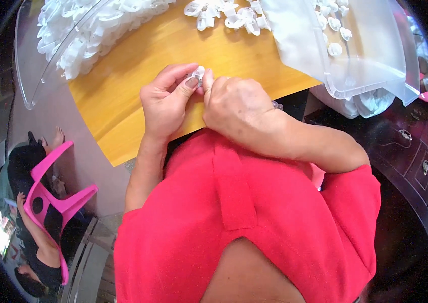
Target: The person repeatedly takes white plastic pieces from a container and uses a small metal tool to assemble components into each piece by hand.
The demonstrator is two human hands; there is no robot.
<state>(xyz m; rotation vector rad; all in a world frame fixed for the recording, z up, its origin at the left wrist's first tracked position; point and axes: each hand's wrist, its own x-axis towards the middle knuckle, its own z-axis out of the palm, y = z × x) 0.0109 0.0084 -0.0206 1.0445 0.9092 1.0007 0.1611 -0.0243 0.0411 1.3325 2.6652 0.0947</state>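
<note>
Small white plastic piece point(200, 72), one: lay above the wood-grain tabletop point(123, 101), pinched by the left hand point(166, 103). Right hand point(242, 108): curled, thumb beside the piece — full grip hidden. Stock: white plastic parts heap point(77, 38), left; similar cluster point(247, 19), beyond the hands; small white caps point(334, 49), right, by the clear bin point(365, 90). Progress: seemingly one piece mid-handling — lots done or left could not be told.

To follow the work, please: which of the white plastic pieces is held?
The white plastic piece pinched by the left hand; the others lie in the left heap, the top cluster and the right clear bin.
</note>
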